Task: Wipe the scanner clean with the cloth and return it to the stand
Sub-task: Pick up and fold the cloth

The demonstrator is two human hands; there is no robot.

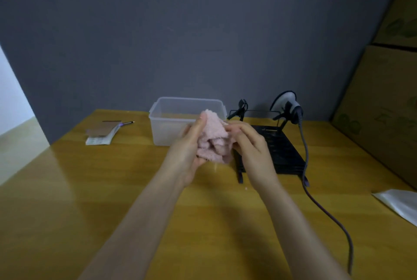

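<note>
A fluffy pink cloth (213, 138) is bunched between both hands above the middle of the wooden table. My left hand (188, 151) cups it from the left with the thumb up along its edge. My right hand (249, 144) pinches its right side. The grey and white scanner (290, 103) sits on the black wire stand (279, 151) at the back right, behind my right hand and apart from it. Its dark cable (325, 207) trails down over the table toward the front edge.
A clear plastic box (167, 121) stands just behind the hands. A small notepad with a pen (103, 132) lies at the back left. Cardboard boxes (383, 110) are stacked along the right side. A white plastic bag (399, 205) lies at the right edge.
</note>
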